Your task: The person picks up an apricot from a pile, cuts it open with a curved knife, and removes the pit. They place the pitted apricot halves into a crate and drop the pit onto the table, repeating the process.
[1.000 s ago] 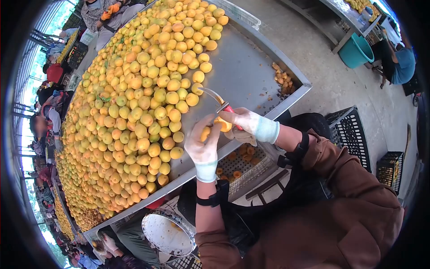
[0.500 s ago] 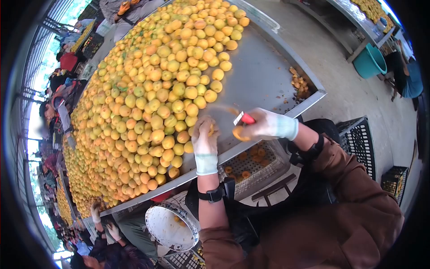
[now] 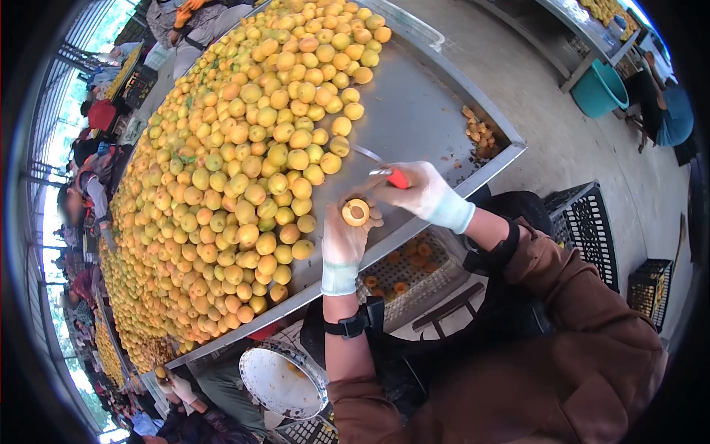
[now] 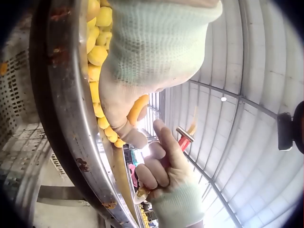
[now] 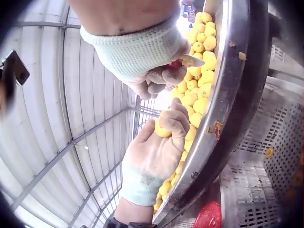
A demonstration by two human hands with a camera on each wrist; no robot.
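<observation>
Yellow apricots (image 3: 251, 163) lie heaped on a metal table. Over its near edge, my gloved left hand (image 3: 345, 238) holds a halved apricot (image 3: 356, 212), its cut face upward with a brown stone or hollow in the middle. The right wrist view shows this apricot (image 5: 162, 129) between thumb and fingers. Close beside it, my gloved right hand (image 3: 423, 194) grips a curved knife by its red handle (image 3: 398, 177). The knife's blade (image 3: 367, 154) points away over the table, toward the heap.
Apricot scraps (image 3: 479, 133) lie in the table's right corner. Below the near edge stands a perforated crate (image 3: 425, 292) with apricot halves, a white bucket (image 3: 277, 381) to its left. Black crates (image 3: 588, 229) stand to the right. Other people sit around the table.
The hands parted, the right one carrying an apricot piece with the knife, then came close again. The cut face in my left hand now turns upward.
</observation>
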